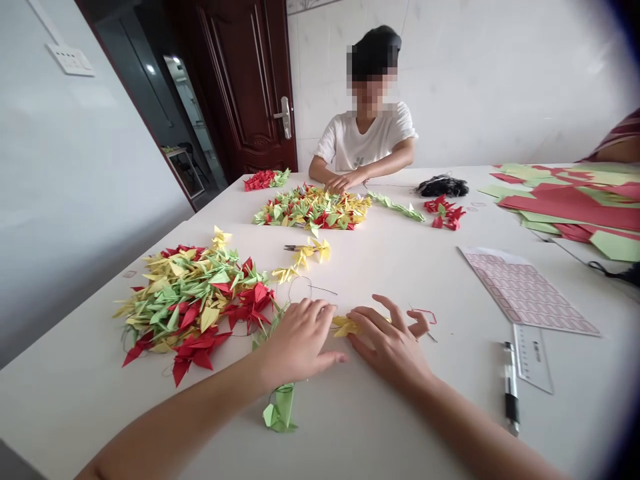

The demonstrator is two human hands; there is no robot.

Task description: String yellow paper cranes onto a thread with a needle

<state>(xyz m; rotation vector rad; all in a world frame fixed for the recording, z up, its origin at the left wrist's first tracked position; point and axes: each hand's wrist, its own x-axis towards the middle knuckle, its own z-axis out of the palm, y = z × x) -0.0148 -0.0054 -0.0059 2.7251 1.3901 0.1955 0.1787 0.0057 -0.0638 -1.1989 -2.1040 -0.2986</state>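
Note:
My left hand (297, 340) lies palm down on the table, its thumb spread from the fingers, over a strand of green folded-paper cranes (283, 410). The strand shows on both sides of the hand. My right hand (393, 340) has its thumb and index finger around a yellow folded-paper crane (345, 326), with the other fingers raised. What lies under the left fingertips is hidden. A dark thread (323, 289) curls on the table just beyond my hands. A thin needle-like piece (432, 337) lies by my right fingers.
A pile of coloured paper cranes (190, 293) lies left. Small scissors (291, 248) lie by yellow cranes (303, 257). Across the table a person (367, 137) handles another pile (310, 208). Right are a pen (511, 387), a ruler (534, 357), a patterned sheet (530, 287) and coloured paper (565, 203).

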